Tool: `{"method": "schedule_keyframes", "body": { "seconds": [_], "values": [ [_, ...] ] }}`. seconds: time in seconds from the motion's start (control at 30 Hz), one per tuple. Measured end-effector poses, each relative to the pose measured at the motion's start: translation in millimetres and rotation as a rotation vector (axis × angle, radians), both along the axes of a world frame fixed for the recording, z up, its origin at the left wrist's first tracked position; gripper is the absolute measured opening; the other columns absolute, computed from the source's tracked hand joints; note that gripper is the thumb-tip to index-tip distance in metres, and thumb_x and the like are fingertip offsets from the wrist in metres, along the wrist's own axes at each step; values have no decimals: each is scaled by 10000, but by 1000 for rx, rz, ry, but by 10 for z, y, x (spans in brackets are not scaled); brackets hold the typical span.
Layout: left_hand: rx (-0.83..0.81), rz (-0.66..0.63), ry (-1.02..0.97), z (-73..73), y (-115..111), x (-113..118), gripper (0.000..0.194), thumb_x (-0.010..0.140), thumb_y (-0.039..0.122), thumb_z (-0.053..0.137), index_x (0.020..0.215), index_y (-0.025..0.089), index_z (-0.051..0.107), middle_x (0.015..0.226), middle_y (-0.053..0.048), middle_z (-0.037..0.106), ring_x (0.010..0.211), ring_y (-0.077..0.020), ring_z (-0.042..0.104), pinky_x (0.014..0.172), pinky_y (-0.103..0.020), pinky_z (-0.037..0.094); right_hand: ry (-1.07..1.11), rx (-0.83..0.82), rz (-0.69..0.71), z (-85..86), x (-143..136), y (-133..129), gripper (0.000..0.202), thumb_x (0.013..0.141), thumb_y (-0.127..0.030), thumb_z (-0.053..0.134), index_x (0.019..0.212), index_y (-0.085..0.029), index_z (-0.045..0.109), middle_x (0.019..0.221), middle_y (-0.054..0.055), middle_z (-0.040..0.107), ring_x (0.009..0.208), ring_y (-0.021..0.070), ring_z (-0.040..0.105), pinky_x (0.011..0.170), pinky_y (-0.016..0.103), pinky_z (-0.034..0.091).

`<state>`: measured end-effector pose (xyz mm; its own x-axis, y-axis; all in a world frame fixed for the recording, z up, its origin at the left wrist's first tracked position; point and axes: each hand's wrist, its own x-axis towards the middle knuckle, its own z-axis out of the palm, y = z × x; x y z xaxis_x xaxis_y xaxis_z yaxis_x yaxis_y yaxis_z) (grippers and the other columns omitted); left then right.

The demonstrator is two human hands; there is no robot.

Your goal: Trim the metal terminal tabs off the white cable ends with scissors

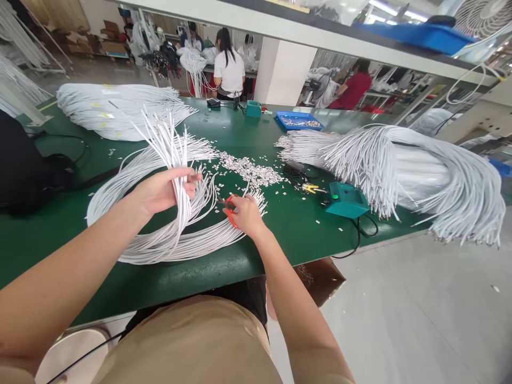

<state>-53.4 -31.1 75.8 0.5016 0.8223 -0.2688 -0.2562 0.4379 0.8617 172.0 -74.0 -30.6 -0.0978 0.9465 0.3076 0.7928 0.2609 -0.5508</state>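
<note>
My left hand [170,186] is wrapped round a bunch of white cables [182,205], whose ends fan out upward above the fingers. My right hand [245,213] grips orange-handled scissors [231,211]; their blades point left, toward the bunch. Under both hands a large loop of white cables [160,248] lies on the green table [296,234], with cut ends near my right wrist. Beyond my right hand is a scattered heap of small white pieces [252,170].
Cable bundles lie at the back left [120,109] and right [424,165]. A green box [346,200], yellow-handled cutters [312,188] and a blue tray [298,121] stand on the table. A shelf [320,29] crosses overhead. People sit beyond. An open carton [324,280] is below the edge.
</note>
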Motion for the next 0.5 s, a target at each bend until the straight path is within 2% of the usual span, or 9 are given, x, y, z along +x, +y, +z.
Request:
{"method": "schedule_keyframes", "body": {
  "seconds": [0.1, 0.2, 0.33, 0.4, 0.5],
  "values": [
    [-35, -31, -27, -144, 48, 106, 221, 877, 319, 551, 732, 187, 449, 874, -15, 597, 682, -72, 532, 732, -260, 485, -112, -43, 53, -6, -86, -159, 62, 767, -253, 653, 812, -213, 639, 809, 32, 695, 845, 220, 647, 1127, 502, 205],
    [-61, -90, 24, -405, 88, 323, 200, 844, 363, 597, 795, 194, 503, 990, -56, 656, 932, -157, 621, 881, -360, 502, -220, -84, 40, 12, -47, -346, 116, 816, -295, 619, 892, -209, 633, 890, 64, 704, 943, 243, 642, 1132, 516, 197],
    [-27, -148, 166, -753, 111, 560, 213, 766, 348, 668, 835, 158, 603, 1041, -142, 701, 1021, -241, 652, 886, -398, 511, -278, -93, -2, 36, -3, -598, 126, 863, -321, 568, 913, -214, 612, 937, 64, 697, 956, 232, 633, 1131, 494, 210],
    [36, -165, 238, -835, 133, 575, 256, 702, 351, 727, 832, 144, 648, 991, -139, 726, 1001, -253, 669, 908, -377, 500, -274, -76, -32, 30, -16, -714, 128, 875, -330, 555, 909, -215, 599, 918, 56, 688, 928, 225, 626, 1130, 486, 213],
    [143, -146, 387, -841, 209, 425, 314, 576, 335, 815, 804, 154, 697, 878, -94, 747, 955, -263, 682, 927, -364, 481, -272, -45, -69, 12, -87, -874, 118, 887, -321, 533, 872, -216, 584, 846, 40, 667, 884, 215, 609, 1119, 473, 229]
  ]
}}
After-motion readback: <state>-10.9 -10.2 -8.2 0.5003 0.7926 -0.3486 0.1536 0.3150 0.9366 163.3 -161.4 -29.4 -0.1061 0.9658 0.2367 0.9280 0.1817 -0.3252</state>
